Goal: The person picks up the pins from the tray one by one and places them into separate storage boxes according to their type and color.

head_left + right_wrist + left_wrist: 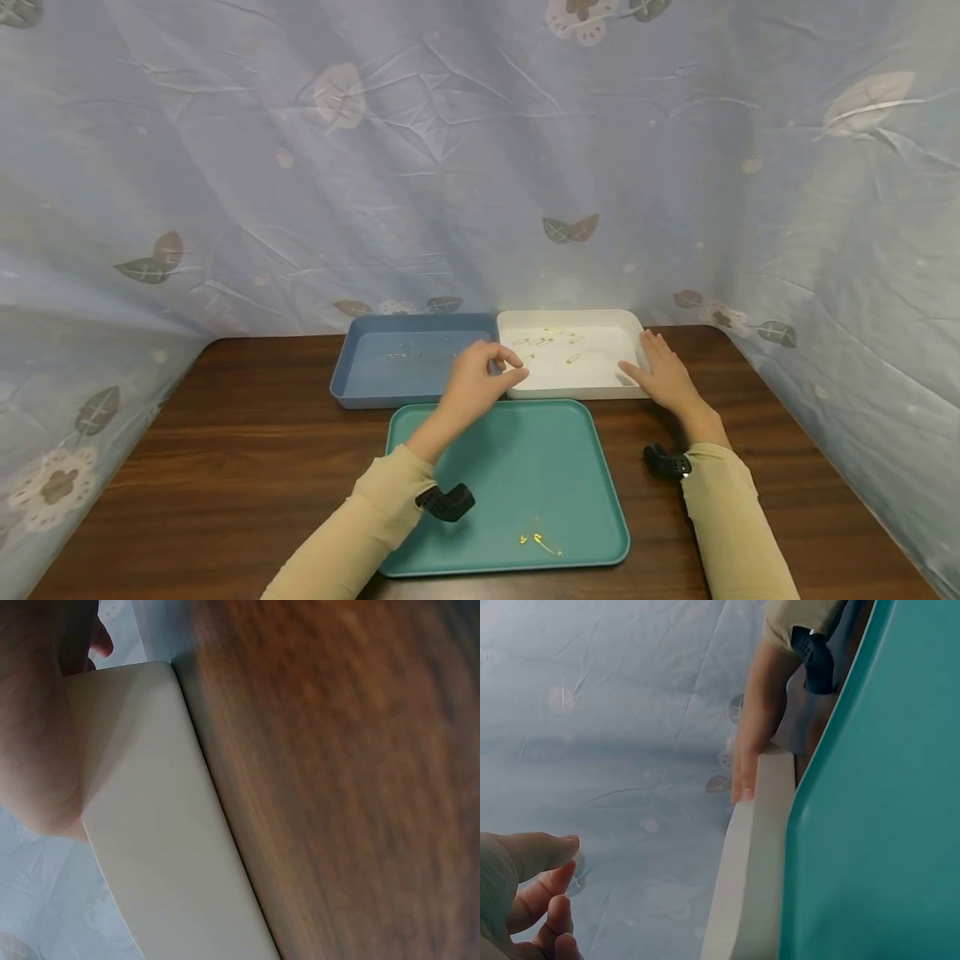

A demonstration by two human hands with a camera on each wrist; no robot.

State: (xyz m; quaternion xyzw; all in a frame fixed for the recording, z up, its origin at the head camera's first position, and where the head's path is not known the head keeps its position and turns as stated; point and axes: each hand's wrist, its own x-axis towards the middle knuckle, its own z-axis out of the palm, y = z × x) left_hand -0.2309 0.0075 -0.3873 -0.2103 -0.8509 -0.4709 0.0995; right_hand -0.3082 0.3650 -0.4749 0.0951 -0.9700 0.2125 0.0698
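My left hand (480, 379) hovers where the blue tray (348, 371) meets the white tray (572, 393). Its thumb and fingers are loosely curled, the tips close together, and nothing shows between them. Several gold safety pins (573, 359) lie scattered in the white tray, one right by the left fingertips. My right hand (666, 377) rests on that tray's right rim with fingers extended, thumb over the inside; in the right wrist view it lies against the white wall (157, 817). Silver safety pins (397, 356) lie in the blue tray, partly blurred.
Nearer me, a teal tray (525, 467) lies under my left forearm, with a few gold safety pins (546, 546) near its front edge. All three trays stand on a dark wooden table (225, 467). Patterned cloth (450, 167) hangs behind and at both sides.
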